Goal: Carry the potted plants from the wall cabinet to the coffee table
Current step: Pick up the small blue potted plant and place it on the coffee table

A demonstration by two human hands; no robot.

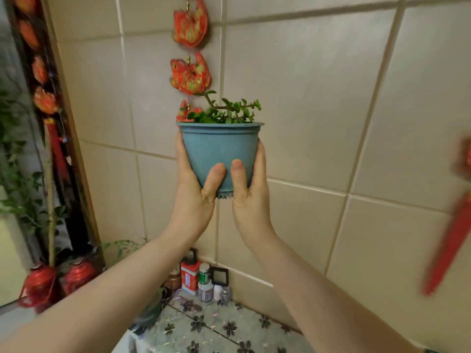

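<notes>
Head view, close, facing tiled wall (318,98)

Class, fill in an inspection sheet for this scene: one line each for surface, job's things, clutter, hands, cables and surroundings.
Surface: floral-patterned tabletop low in view, against the tiled wall.
Job's things: blue plastic pot with a small green succulent, upright, held in the air in front of the wall.
Clutter: red tin, green-capped bottle, small jars and a black frame crowded in the table's far corner.
Hands: left hand and right hand grip the pot's sides, thumbs on its front.
Cables: nothing seen.
Surroundings: red fish ornaments hanging on the wall; red lanterns and leafy plants at left; blurred red decoration at right.
</notes>
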